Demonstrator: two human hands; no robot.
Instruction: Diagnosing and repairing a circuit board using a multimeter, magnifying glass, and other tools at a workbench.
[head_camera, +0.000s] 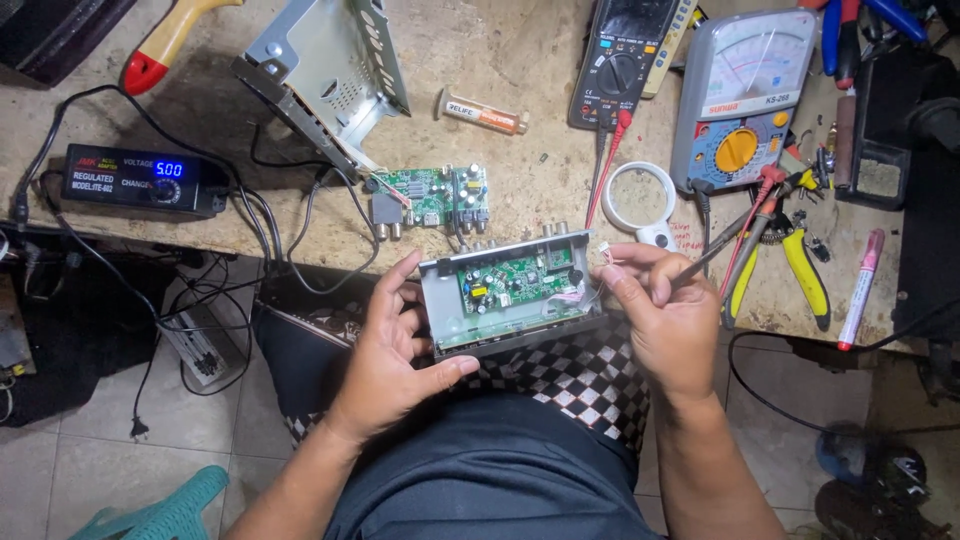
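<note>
My left hand (392, 345) grips the left end of a small grey metal chassis (445, 310) with a green circuit board (515, 283) inside, held over my lap at the bench's front edge. My right hand (662, 310) steadies the chassis's right end and pinches a thin probe (730, 240) between thumb and fingers, near a small white connector (605, 253) with thin wires.
On the bench lie a second green circuit board (432, 197), an empty metal casing (325, 75), a black power supply with a lit blue display (140, 180), two multimeters (620, 65) (740, 95), a magnifier (640, 200), yellow-handled pliers (790, 265), a pink marker (862, 285).
</note>
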